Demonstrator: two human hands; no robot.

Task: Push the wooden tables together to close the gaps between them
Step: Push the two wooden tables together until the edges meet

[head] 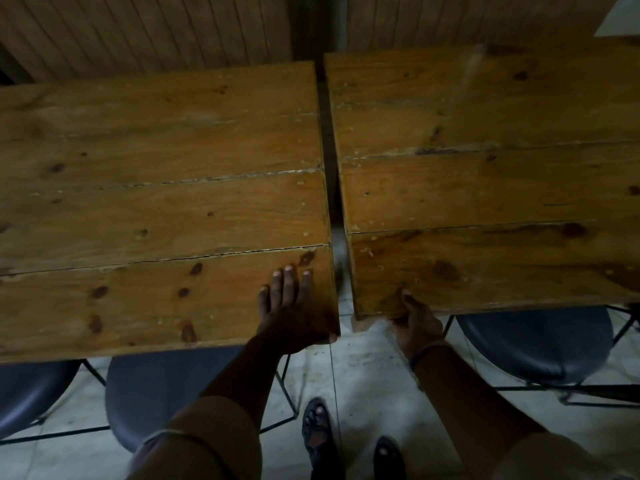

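Two knotty plank tabletops, left [156, 202] and right [485, 185], narrow gap [332, 188] between; left hand [294, 313] flat on corner, right hand [415, 323] gripping near edge.

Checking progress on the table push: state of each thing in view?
left table: apart from its neighbour, left hand flat on its near corner
right table: right hand gripping its near edge
gap: open
chairs: tucked under tables

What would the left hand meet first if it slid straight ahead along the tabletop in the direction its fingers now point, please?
Nothing for a good stretch: the left hand lies flat on the left table, fingers pointing away from the person. Only bare boards lie ahead, up to the far edge, then the wooden wall panelling, though depth there is hard to judge.
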